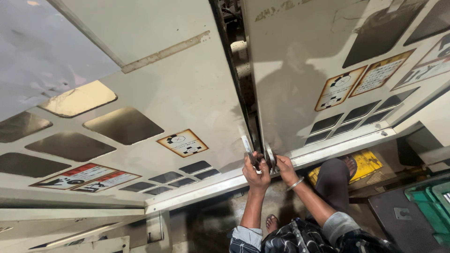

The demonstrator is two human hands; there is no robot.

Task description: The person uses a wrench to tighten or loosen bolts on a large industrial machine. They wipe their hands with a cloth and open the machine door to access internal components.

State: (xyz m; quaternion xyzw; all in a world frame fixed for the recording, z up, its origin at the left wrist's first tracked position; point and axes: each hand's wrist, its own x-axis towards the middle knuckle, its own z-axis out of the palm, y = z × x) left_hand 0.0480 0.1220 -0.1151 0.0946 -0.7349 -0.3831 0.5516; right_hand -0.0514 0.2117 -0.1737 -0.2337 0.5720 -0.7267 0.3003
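We are gripping 2 metal handles point(258, 157) at 6 o'clock of the doors point(187, 98): left hand point(256, 172) and right hand point(284, 167), fingers closed round them. Panels probably heavy, stiff.

A dusty concrete floor point(220, 220) lies below the left hand point(255, 171), with a yellow crate point(363, 164) resting right of the right hand point(286, 169).

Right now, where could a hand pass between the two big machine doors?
Only the dark gap between the cream metal doors above the handles is free. At the handles, left hand and right hand crowd it.
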